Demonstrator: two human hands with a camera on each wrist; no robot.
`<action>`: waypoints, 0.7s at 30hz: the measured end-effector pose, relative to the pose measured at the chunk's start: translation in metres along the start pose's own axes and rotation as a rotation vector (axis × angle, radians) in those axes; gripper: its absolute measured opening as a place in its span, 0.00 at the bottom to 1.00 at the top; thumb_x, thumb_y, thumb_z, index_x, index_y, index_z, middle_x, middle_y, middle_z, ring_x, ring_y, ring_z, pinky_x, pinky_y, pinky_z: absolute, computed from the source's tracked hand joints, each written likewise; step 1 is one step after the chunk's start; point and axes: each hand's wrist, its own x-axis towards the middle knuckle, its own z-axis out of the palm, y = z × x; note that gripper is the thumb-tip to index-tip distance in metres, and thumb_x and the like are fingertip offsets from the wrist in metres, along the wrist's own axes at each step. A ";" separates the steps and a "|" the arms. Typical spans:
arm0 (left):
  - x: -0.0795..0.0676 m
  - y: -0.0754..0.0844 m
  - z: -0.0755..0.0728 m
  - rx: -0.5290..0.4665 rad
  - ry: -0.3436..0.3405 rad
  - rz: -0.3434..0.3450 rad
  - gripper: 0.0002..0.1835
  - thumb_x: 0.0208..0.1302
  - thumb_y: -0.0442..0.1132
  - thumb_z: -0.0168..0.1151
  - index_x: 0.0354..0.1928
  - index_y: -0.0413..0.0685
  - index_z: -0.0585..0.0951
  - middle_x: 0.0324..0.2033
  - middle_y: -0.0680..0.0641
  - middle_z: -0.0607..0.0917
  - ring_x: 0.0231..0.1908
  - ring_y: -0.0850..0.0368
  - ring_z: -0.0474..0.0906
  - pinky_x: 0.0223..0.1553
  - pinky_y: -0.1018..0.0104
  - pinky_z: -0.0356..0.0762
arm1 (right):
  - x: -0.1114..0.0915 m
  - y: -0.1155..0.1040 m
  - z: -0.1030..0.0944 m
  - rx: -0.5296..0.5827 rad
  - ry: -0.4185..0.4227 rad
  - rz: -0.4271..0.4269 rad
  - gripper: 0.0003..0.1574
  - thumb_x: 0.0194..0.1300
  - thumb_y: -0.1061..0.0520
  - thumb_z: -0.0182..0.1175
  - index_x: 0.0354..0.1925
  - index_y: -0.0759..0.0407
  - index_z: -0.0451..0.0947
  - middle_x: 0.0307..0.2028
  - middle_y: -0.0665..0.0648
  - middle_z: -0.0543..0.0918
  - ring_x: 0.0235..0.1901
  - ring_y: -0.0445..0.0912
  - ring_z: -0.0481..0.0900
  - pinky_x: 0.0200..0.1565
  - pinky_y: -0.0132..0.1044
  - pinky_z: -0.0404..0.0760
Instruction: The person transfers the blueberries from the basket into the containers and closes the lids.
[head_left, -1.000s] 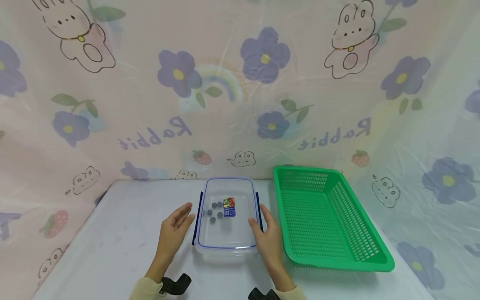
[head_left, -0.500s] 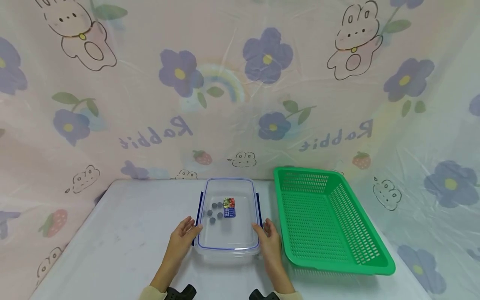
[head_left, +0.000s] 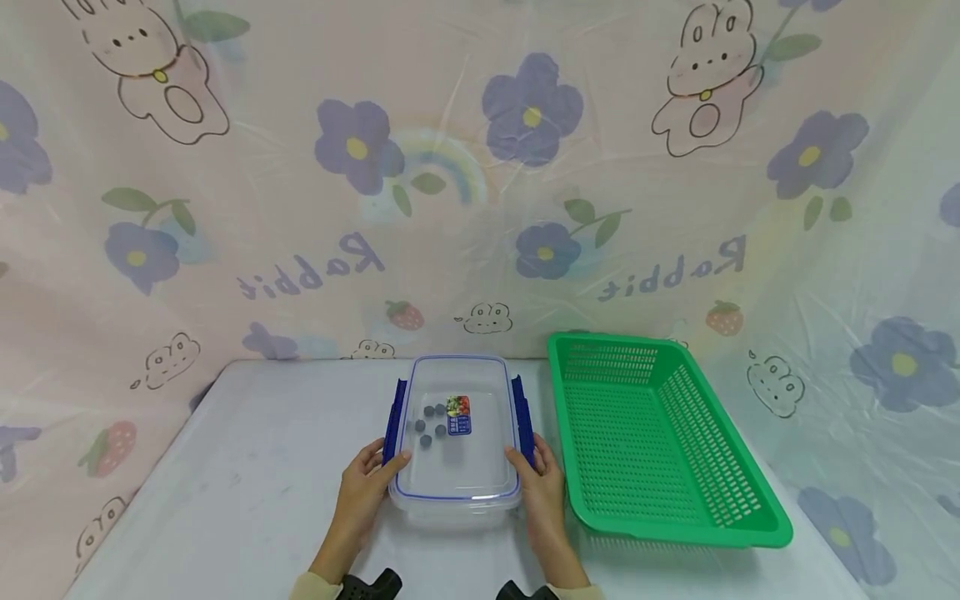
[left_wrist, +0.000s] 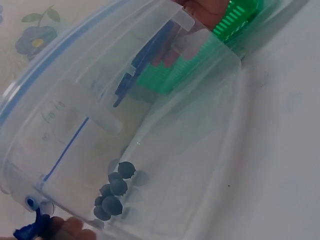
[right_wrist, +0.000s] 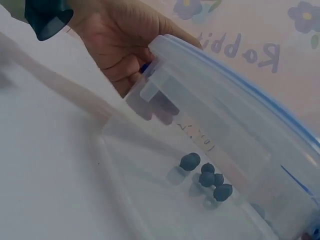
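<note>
A clear plastic food container (head_left: 480,475) with a lid sealed in blue stands on the white table. Its blue side latches (head_left: 393,421) stick out to the left and right. Several blueberries (right_wrist: 207,179) lie on its floor, seen through the clear walls. My left hand (head_left: 362,493) grips the near left side, thumb on the lid's edge and fingers at the left latch. On the opposite side my right hand (head_left: 543,493) does the same, its thumb over the lid's rim and its fingers at the right latch (head_left: 522,417), partly hidden behind the container in the right wrist view.
To the right, close beside my right hand, stands a green plastic basket (head_left: 750,533) with slotted walls. A white cloth covers the table (head_left: 247,500). Behind it hangs a curtain (head_left: 450,250) printed with rabbits and flowers. The lid carries a small colourful label (head_left: 458,415).
Both hands have come in and down to the container's sides, thumbs settling on the lid. The two side latches have swung outward. Container and basket have stayed in place.
</note>
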 end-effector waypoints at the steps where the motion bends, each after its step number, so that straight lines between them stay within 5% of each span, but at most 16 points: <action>1: 0.000 0.001 0.000 0.008 0.022 0.012 0.39 0.60 0.44 0.70 0.67 0.32 0.65 0.53 0.36 0.76 0.44 0.53 0.78 0.39 0.72 0.78 | 0.000 0.000 0.001 0.000 0.007 -0.012 0.42 0.65 0.55 0.64 0.69 0.68 0.59 0.63 0.69 0.70 0.62 0.56 0.69 0.61 0.43 0.69; 8: -0.003 0.006 0.004 0.006 0.074 0.089 0.36 0.57 0.40 0.73 0.65 0.34 0.70 0.57 0.35 0.75 0.55 0.41 0.76 0.48 0.74 0.75 | -0.001 0.000 0.002 0.000 -0.020 -0.066 0.40 0.66 0.57 0.63 0.70 0.66 0.60 0.65 0.68 0.67 0.64 0.56 0.66 0.63 0.44 0.66; 21: -0.004 0.005 0.009 0.005 0.062 0.184 0.32 0.60 0.31 0.68 0.66 0.36 0.69 0.62 0.34 0.72 0.57 0.42 0.74 0.51 0.66 0.74 | 0.003 0.000 0.000 0.003 -0.081 -0.115 0.40 0.65 0.61 0.63 0.71 0.65 0.60 0.67 0.68 0.64 0.66 0.58 0.64 0.60 0.36 0.67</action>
